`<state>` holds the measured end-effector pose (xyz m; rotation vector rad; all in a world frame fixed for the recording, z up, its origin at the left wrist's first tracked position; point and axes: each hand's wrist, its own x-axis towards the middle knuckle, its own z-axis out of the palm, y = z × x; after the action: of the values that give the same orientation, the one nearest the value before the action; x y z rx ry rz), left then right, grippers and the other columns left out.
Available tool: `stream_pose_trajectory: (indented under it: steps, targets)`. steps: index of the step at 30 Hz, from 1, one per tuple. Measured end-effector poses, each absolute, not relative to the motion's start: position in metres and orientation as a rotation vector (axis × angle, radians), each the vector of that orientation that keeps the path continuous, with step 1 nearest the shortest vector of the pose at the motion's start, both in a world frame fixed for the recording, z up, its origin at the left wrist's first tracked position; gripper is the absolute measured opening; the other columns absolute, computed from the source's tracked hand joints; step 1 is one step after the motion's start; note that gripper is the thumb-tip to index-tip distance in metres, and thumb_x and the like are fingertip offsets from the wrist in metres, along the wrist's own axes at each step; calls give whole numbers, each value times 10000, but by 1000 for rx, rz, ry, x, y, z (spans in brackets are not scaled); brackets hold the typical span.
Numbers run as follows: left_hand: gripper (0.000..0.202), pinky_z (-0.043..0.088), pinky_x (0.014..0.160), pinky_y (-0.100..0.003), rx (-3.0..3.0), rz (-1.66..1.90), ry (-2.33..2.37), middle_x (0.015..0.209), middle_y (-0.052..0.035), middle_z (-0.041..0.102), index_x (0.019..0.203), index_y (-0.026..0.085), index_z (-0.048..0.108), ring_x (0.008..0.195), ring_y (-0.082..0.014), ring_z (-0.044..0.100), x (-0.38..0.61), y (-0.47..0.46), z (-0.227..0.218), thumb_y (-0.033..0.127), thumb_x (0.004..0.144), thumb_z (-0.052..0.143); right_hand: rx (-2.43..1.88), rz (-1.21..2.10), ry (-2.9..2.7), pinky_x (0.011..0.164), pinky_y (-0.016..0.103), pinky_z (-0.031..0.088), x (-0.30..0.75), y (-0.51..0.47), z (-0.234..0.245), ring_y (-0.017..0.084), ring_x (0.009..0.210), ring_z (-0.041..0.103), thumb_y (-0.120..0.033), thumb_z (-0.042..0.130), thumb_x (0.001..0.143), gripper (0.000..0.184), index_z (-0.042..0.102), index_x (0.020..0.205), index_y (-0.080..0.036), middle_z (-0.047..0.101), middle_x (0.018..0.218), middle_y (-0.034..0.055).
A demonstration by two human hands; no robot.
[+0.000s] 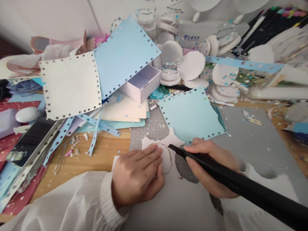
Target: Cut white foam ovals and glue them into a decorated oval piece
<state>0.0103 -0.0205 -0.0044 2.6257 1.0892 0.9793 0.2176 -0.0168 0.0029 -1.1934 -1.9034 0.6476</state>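
Note:
My left hand (138,176) lies flat on a white sheet (178,205), its fingers stretched over a round disc (166,160) outlined by a thin dark line. Much of that disc is hidden under the fingers. In my right hand (214,166) is a long black cutter-like tool (223,175) with a narrow tip, gripped between thumb and fingers. Its tip points left, just beside the disc's right edge; whether it touches the sheet I cannot tell. Between the hands, a round hole (186,166) in the sheet shows the grey mat (247,141) below.
A light teal paper (190,112) with star-punched edges lies beyond the sheet. Further back are a blue punched paper (125,61), a cream one (71,85) and an open lilac box (144,86). White discs (192,65) stand in stacks behind. A phone (33,138) rests at left.

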Motion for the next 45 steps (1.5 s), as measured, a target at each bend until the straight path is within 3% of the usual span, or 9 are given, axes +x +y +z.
stream_pose_trajectory:
  steps: [8,12,28,36,45]
  targets:
    - [177,620,696,-301,2620,974,1084,970,-39,743,854,138,717,929,-210,702,11,-20,-2,102,741,585,-1150,463,-2174,563,324,450,219,-22,-5,190,620,553,-131,534,798,188,513,944,-248,549,671,15]
    - [174,622,705,-303,2613,984,1088,980,-36,740,853,136,718,935,-210,701,11,-20,-3,104,743,586,-1113,445,-2213,564,311,457,214,-25,-1,192,646,565,-121,543,779,261,490,1009,-233,558,688,27]
    - [160,624,701,-285,2590,1008,1116,938,-5,749,823,156,720,892,-195,712,11,-19,-3,109,740,591,-1140,397,-2038,399,311,372,204,-41,8,174,424,480,-78,495,713,251,500,891,-255,479,500,-25]
    - [162,624,703,-290,2609,999,1102,959,-16,745,835,148,717,905,-203,709,11,-19,-2,103,739,594,-1353,346,-1797,534,323,484,210,-48,0,181,583,610,-160,536,761,195,576,924,-258,643,719,25]
    - [182,615,727,-301,2642,996,1043,980,-46,742,874,126,704,935,-215,700,8,-19,-2,102,736,588,-1281,428,-1896,430,274,448,206,-38,16,153,450,564,-115,514,723,179,535,804,-273,566,530,-29]
